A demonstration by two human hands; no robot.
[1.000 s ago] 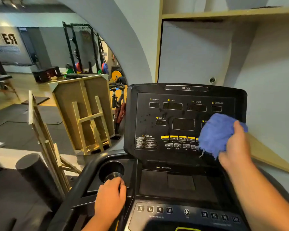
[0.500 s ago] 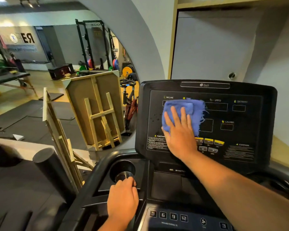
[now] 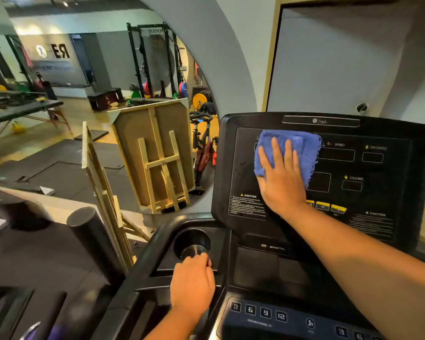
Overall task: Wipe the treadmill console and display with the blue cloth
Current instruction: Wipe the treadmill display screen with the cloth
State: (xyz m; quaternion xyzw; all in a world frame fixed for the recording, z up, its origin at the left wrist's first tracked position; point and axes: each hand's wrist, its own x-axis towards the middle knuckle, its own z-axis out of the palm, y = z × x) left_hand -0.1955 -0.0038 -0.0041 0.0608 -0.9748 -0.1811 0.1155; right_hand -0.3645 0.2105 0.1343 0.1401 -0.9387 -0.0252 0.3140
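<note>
Pressing flat-fingered, the right hand point(image 3: 281, 179) pins the blue cloth point(image 3: 287, 153) (soft, probably bunches) against the display point(image 3: 336, 168); left hand point(image 3: 193, 287) curls on the console's edge point(image 3: 221, 273).

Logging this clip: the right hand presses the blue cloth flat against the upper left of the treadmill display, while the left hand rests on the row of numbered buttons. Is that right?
Not quite. In the head view, the left hand rests beside the cup holder, left of the numbered buttons, not on them. The rest holds: the right hand presses the blue cloth flat on the display, upper left.
</note>
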